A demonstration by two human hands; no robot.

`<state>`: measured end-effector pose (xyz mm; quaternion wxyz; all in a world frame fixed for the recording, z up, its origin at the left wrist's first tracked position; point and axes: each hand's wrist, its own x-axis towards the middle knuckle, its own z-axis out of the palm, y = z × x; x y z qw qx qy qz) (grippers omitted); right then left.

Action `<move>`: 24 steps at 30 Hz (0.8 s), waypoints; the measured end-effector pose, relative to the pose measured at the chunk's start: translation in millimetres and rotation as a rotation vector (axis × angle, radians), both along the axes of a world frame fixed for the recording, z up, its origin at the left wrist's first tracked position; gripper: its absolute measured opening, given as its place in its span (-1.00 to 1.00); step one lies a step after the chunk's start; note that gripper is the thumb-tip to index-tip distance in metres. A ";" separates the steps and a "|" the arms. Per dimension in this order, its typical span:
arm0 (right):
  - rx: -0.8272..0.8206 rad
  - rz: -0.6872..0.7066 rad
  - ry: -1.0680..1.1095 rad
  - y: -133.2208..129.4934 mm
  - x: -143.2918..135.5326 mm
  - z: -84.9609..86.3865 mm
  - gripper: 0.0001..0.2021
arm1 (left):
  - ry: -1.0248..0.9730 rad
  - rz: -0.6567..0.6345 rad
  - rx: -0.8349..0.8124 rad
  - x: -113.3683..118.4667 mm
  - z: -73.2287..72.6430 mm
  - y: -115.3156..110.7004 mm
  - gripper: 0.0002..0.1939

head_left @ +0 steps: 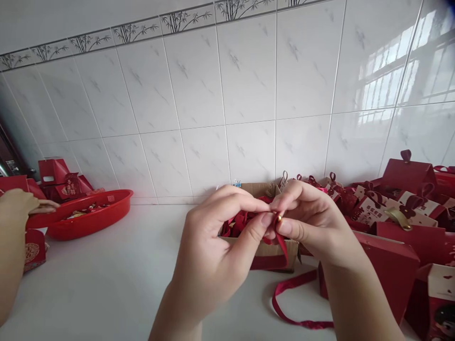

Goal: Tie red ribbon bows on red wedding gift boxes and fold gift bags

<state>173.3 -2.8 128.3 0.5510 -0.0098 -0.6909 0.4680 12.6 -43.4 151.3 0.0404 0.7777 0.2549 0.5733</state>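
My left hand [223, 237] and my right hand [309, 220] meet above the table, both closed in a pinch on a dark red ribbon [282, 244]. A small gold bead [279, 219] shows on the ribbon between my thumbs. Part of the ribbon hangs in a loop below my fingers. Behind my hands stands a cardboard box [289, 253] with red ribbons [240, 226] inside, partly hidden. Another length of red ribbon [280, 303] curves across the table near my right forearm. The exact knot or threading is covered by my fingertips.
Many red and white gift boxes [371, 213] crowd the right side, with a large red box [389, 270] nearest my right arm. A red basin [95, 222] holding small items stands left. Another person's hand [21, 208] reaches there beside red boxes [53, 173]. A tiled wall [199, 156] closes the back.
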 end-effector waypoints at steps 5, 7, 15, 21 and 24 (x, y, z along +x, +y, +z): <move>0.000 -0.100 0.009 2.4 -0.4 -0.9 -0.89 | -0.023 0.028 0.085 3.1 -4.7 10.1 -0.90; -0.006 -0.134 0.008 2.6 -0.9 -1.6 -0.87 | -0.012 0.033 0.077 3.3 -5.9 11.9 -0.91; -0.006 -0.210 0.048 -2.9 -8.3 -2.3 -0.91 | -0.031 0.083 0.035 4.3 -8.1 14.3 -0.89; 0.011 -0.317 0.054 -3.2 -11.7 -2.1 -0.91 | -0.093 0.046 -0.077 5.9 -8.9 17.3 -0.88; -0.019 -0.244 0.055 -0.3 -7.9 -1.5 -0.92 | -0.066 0.007 -0.063 4.0 -6.5 17.0 -0.94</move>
